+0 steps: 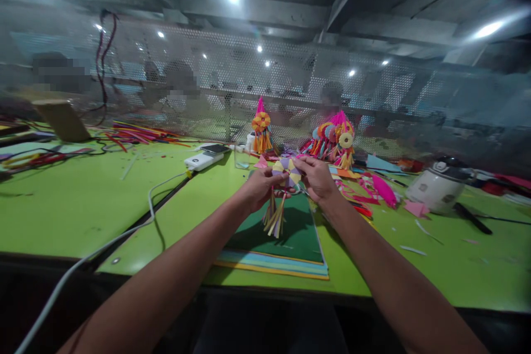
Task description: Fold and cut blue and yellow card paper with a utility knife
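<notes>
Between both hands is a paper flower ornament (291,175) with yellow and purple petals, held up above the table. Two paper tassels (274,221) in pale yellow and purple hang below it. My left hand (262,188) pinches the flower's left side, its thumb lying across the front. At the upper right edge, my right hand (317,177) grips it between thumb and fingers. Underneath lies a stack of coloured sheets (298,243), dark green on top with blue and yellow edges below.
Finished-looking paper lanterns (261,124) and a bunch of similar ornaments (338,135) stand at the back. A white power bank (204,160) with a cable sits left, a kettle-like pot (437,185) right. Paper strips (143,134) and scraps lie about. A perforated screen (232,66) bounds the table.
</notes>
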`<state>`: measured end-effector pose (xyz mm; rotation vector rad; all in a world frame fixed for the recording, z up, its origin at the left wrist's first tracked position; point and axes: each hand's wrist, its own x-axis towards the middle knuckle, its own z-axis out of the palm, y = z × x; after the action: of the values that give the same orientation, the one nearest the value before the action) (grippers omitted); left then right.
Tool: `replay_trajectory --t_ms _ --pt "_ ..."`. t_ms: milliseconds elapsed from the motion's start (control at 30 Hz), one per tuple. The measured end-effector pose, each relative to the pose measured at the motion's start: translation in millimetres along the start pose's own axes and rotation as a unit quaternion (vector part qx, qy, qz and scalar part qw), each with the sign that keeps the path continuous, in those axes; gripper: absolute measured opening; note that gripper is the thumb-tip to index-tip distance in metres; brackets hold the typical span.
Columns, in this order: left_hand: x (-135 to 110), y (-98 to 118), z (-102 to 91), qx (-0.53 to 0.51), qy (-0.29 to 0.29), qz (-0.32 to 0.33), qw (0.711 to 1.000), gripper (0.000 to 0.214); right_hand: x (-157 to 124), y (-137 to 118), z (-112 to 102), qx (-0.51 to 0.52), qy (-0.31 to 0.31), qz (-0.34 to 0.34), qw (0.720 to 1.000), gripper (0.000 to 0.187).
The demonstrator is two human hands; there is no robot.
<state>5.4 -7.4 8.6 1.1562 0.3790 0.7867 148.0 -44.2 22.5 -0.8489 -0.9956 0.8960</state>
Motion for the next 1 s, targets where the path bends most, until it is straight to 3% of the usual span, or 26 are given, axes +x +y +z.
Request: replay_trajectory --t_ms 700,1000 --pt "-0.8 -4.4 3.9 -0.001 0.015 0.005 1.000 0.008 4.2 6.0 -3.2 -0.047 0.023 -0.039 0.998 0.024" --pt "-1.0 -3.1 4.0 -0.003 0.008 -0.010 1.000 0.017 6.2 9.5 -5.8 -0.156 0.048 -0.103 0.981 0.024"
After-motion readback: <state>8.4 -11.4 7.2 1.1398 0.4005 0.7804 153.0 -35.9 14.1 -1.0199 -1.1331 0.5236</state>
